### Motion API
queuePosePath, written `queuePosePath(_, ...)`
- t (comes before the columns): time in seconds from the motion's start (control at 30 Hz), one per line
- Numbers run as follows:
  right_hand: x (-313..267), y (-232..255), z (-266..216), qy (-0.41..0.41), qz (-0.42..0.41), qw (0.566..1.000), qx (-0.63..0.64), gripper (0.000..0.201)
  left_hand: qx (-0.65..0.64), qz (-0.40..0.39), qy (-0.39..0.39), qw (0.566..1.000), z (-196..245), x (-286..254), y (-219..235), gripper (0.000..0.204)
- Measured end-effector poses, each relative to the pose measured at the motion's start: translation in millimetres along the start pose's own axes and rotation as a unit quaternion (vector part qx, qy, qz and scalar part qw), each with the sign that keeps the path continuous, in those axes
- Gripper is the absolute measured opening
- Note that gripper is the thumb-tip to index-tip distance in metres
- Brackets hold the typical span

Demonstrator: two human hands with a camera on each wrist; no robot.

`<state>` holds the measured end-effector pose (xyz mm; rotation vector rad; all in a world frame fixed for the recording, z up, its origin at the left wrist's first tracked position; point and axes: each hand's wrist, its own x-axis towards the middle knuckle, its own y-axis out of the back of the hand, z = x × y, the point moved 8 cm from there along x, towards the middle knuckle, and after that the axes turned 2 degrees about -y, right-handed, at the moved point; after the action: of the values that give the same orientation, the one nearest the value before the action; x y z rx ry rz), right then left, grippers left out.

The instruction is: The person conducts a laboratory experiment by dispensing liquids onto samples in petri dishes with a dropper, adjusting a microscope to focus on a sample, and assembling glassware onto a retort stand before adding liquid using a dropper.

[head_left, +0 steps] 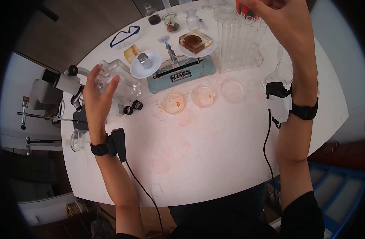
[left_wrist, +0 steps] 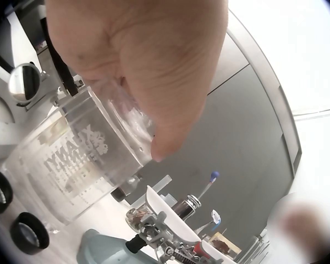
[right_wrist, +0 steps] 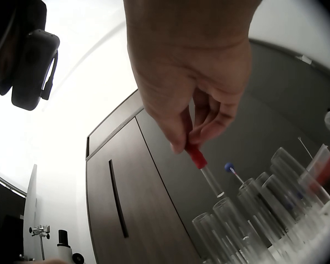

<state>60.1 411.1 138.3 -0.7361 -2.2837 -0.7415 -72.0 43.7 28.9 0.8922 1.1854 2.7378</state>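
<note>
A clear container with printed lettering (left_wrist: 77, 157) is held at its top by my left hand (head_left: 98, 99), thumb on one side and fingers on the other. In the right wrist view, my right hand (right_wrist: 192, 77) pinches the red bulb (right_wrist: 196, 156) of a dropper between thumb and fingers. The dropper's clear tube (right_wrist: 212, 181) points down, tilted, above the mouths of upright test tubes (right_wrist: 228, 220). From the head view, those test tubes (head_left: 227, 46) stand at the back right, and the dropper's tip cannot be made out.
A teal balance (head_left: 180, 75) carries a metal weight (head_left: 144, 60) and an amber block (head_left: 195, 41) on its pans. Petri dishes (head_left: 173, 103) lie in front of it. A microscope (head_left: 68, 85) stands left, goggles (head_left: 125, 36) and jars (head_left: 171, 24) behind, a flask (head_left: 280, 73) right.
</note>
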Motion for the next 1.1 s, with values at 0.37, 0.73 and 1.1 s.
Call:
queuePosePath(0.37,3,-12,19,-0.065,-0.046,0.996,-0.032,0.008,-0.007,-0.003,0.003,1.000,-1,1,-1,0.064)
queuePosePath(0.73,3,-19,17,-0.088,-0.074,0.990,-0.087,0.009,-0.006,-0.005,0.000,1.000,2,1,-1,0.064)
queuePosePath(1.1,-8,-20,2,-0.049,-0.062,0.989,-0.124,0.010,0.001,-0.004,0.004,1.000,0,2,-1,0.064)
